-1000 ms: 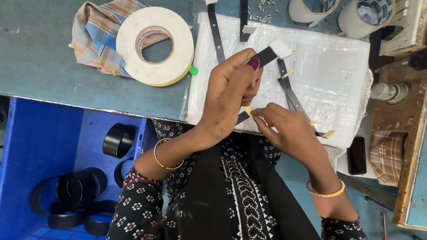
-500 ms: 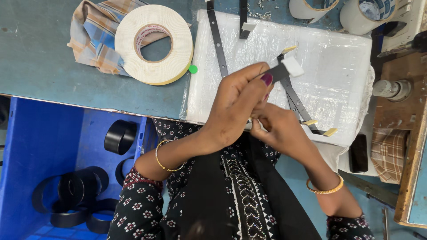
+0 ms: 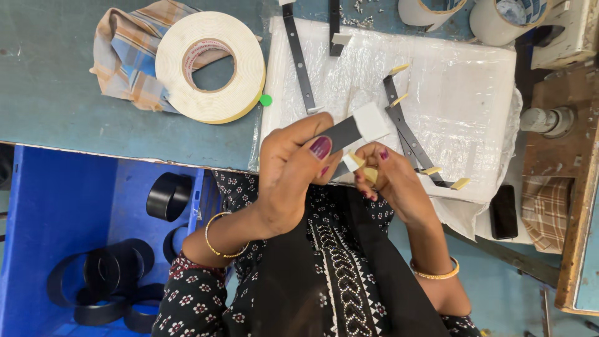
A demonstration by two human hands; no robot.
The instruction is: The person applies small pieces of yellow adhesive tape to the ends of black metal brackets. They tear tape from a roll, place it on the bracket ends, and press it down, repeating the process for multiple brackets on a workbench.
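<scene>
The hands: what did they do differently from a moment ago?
The left hand and right hand drew back off the plastic-wrapped pad toward the body, lifting one dark strip clear of the pad; earlier it was held low over it. The right fingers now pinch its lower tab. The big tape roll, checked cloth and other strips stayed put.

A cream tape roll (image 3: pixel 211 65) lies on a blue-and-tan plaid cloth (image 3: pixel 125 68) beside dark grey strips (image 3: pixel 298 59).

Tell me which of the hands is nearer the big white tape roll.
Left. The left hand sits just below-right of the tape roll; the right hand is farther right, beyond the black strip.
</scene>
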